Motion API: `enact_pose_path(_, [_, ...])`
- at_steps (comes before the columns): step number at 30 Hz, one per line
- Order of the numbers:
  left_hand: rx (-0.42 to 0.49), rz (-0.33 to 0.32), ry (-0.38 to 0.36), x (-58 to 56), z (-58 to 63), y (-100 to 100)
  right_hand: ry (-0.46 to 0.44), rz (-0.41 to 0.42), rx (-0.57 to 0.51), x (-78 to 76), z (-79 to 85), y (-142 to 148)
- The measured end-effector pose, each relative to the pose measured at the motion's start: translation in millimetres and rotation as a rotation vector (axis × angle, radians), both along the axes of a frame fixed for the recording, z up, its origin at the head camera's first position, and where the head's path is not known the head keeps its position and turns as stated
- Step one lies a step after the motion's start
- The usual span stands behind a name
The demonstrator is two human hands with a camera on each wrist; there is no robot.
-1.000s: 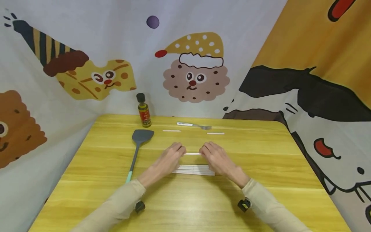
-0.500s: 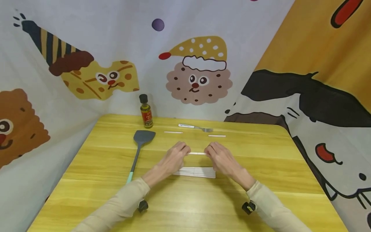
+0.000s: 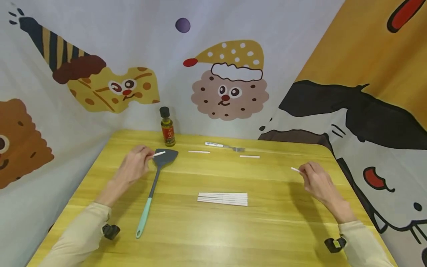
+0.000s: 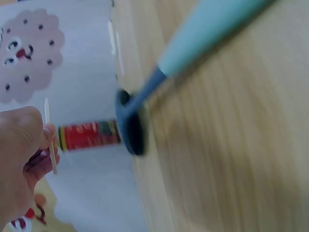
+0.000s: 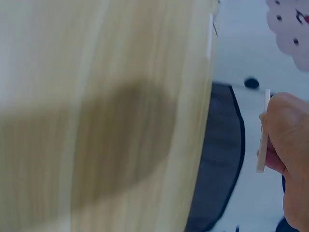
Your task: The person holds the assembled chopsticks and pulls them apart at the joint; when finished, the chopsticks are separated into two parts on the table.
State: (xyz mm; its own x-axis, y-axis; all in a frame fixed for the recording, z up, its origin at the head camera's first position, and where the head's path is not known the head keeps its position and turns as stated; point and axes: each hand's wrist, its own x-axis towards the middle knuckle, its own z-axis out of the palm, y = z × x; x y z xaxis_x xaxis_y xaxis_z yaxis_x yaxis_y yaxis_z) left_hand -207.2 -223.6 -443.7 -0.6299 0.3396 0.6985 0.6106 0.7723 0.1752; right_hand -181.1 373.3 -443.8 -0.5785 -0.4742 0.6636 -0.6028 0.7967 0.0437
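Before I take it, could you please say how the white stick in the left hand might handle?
The white stick is probably stiff, jutting out straight from the left hand. Its thinness suggests it is light and might snap if bent.

The table (image 3: 213, 241) is finished in yellow wood grain. At its far edge a bottle (image 3: 168, 131) is stood upright; nearer, a spatula (image 3: 148, 202) is laid, head pointed away. Along the far side a fork (image 3: 220, 145) and two short sticks (image 3: 250, 156) are spread. Centrally, longer sticks (image 3: 222, 198) are laid side by side.
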Motion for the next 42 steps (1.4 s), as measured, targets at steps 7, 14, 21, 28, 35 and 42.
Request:
enact_pose_path(7, [-0.107, -0.028, -0.165, -2.0, -1.6, 28, -0.081, 0.089, 0.038, -9.3, -10.4, -37])
enact_pose_path(14, [-0.139, -0.031, -0.314, -11.5, -2.5, 57, -0.119, 0.126, 0.036, -26.1, -20.9, -60])
enact_pose_path(21, [-0.143, -0.056, -0.359, -24.7, -4.4, 79, -0.169, 0.129, 0.034, -38.1, -25.8, -77])
enact_pose_path(28, [-0.153, -0.074, -0.392, -38.8, -8.0, 94, -0.184, 0.116, 0.022, -49.3, -26.0, -87])
enact_pose_path(35, [-0.163, -0.108, -0.444, -53.7, -18.3, 110, -0.249, 0.079, 0.046, -63.4, -30.9, -96])
enact_pose_path(42, [-0.161, -0.078, -0.534, -61.7, -26.2, 117, -0.334, 0.037, 0.057, -77.0, -33.3, -108])
